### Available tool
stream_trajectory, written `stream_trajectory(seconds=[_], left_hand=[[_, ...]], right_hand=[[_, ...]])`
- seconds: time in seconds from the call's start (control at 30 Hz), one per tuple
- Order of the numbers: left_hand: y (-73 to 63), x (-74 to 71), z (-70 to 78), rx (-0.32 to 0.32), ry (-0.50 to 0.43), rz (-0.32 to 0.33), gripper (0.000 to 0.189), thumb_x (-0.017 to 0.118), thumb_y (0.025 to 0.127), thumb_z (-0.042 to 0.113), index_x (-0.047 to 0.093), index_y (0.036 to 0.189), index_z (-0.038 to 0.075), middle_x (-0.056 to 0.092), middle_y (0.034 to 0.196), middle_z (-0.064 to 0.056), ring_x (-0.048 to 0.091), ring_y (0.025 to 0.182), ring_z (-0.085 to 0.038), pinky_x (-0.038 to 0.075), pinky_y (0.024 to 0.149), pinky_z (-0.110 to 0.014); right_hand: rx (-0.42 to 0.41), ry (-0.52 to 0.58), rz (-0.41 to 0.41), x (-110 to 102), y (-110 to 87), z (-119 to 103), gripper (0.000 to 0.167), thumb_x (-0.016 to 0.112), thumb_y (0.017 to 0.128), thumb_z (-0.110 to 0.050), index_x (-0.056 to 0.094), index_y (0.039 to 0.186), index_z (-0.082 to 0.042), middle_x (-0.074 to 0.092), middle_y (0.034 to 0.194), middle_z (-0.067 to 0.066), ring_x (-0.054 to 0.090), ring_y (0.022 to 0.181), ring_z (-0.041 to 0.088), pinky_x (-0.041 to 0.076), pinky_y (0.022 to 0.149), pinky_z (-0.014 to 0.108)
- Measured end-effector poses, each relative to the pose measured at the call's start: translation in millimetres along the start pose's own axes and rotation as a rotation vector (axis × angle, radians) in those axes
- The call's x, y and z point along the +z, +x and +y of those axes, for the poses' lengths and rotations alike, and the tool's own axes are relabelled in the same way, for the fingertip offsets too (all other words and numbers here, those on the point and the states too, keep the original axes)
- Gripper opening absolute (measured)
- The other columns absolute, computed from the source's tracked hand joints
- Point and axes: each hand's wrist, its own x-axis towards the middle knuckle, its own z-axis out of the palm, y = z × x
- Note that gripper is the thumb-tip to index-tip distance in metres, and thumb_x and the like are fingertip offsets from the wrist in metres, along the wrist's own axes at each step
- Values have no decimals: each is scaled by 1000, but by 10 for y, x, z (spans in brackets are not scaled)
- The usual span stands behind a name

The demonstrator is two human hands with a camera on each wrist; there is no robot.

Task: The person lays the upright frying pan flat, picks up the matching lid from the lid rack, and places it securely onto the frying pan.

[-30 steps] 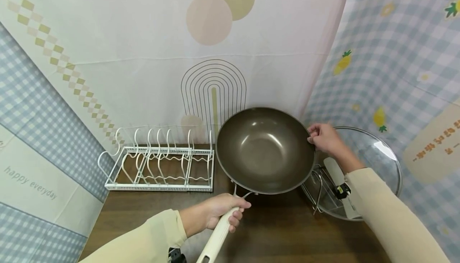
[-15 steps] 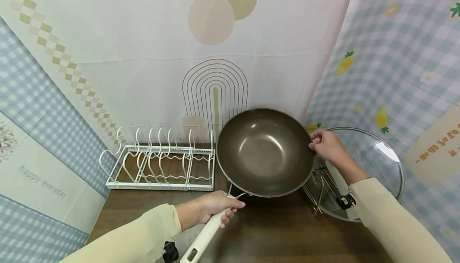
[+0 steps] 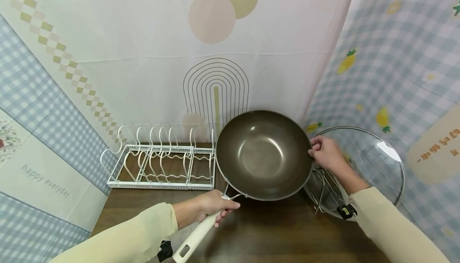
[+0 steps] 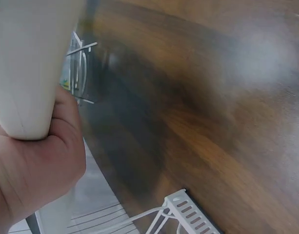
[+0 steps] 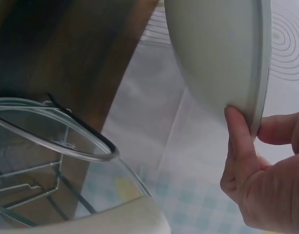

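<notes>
White cloth [image 3: 143, 27] printed with beige shapes and thin arches is hanging behind a dark wood surface [image 3: 273, 235], and blue-and-white gingham cloth [image 3: 384, 63] is covering the right side, dotted with yellow pineapples. I am reaching forward with both arms, in pale yellow sleeves [image 3: 133, 231].

Between my hands I am holding a deep, round pan [image 3: 264, 155], dark brown inside and pale outside. It is sitting near the middle of the view, tilting so its hollow is facing me; I cannot tell whether its base is touching the surface. My left hand [image 3: 215, 205] is wrapping its fingers around the cream handle [image 3: 195, 237] close to the pan, while the handle's free end is pointing toward me. My right hand [image 3: 327, 153] is pinching the far right rim, with the thumb pressing the inner side and the fingers bracing the pale outside.

Just left of the pan, a white wire rack [image 3: 161, 185] with curved dividers is standing on the surface. On the right, a large clear glass lid [image 3: 373, 167] with a metal rim is leaning at a metal wire stand [image 3: 321, 187], partly behind my right forearm.
</notes>
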Motion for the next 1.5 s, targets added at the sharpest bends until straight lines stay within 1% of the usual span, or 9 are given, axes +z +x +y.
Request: stream_trajectory(seconds=[0.17,0.27,0.57,0.73,0.8,1.07,1.23,1.37,1.5], left_hand=[[-8,-10,-37,21,36,42,39,72,95,25,52,64,15,44,49,7,39,39,-5,41,38,-20],[-2,-12,-57,27,44,50,39,72,95,26,51,64,16,44,49,7,39,38,-5,41,38,-20],[35,-24,-131,-11,111,77,41,71,97,28,50,63,16,45,49,6,40,39,-5,42,39,-19],[63,-27,-194,-8,143,98,42,71,97,27,50,62,15,45,48,6,41,39,-5,41,37,-18],[71,-25,-214,4,150,107,41,71,97,26,51,63,15,46,49,5,41,39,-5,40,37,-18],[70,-20,-290,58,193,163,39,72,96,26,53,65,14,46,46,5,39,37,-5,38,36,-19],[92,-28,-353,115,233,208,37,75,94,26,55,68,10,46,45,5,38,34,-4,36,35,-18],[140,-68,-417,150,269,254,36,78,91,25,55,69,10,45,43,6,37,32,-3,33,33,-18],[196,-119,-463,177,316,320,34,82,88,24,55,74,9,47,44,5,38,32,-3,31,32,-18]], right_hand=[[17,-20,21,67,-70,66,37,65,96,-5,54,128,11,65,97,20,65,64,14,56,60,31],[8,-47,47,93,-96,95,35,64,95,-5,56,126,10,66,96,19,64,64,13,54,60,30],[-25,-74,95,202,-136,173,34,66,92,-4,58,121,10,66,91,17,62,63,12,52,63,29],[-18,-74,117,296,-161,223,33,67,90,-3,60,120,10,67,91,18,61,71,17,49,68,33],[-17,-71,123,323,-171,236,33,68,90,-2,60,120,10,66,91,18,60,74,18,48,69,33],[11,-43,119,410,-226,283,32,68,89,-1,60,118,10,66,90,17,60,72,16,50,69,30],[37,-39,122,463,-265,321,31,68,90,-3,60,118,9,66,90,16,58,71,13,48,67,29],[61,-12,115,516,-300,332,32,67,91,-4,60,119,9,66,90,16,58,68,12,49,65,27],[62,-12,118,568,-322,361,32,67,91,-7,59,118,9,65,89,14,57,70,12,47,68,28]])
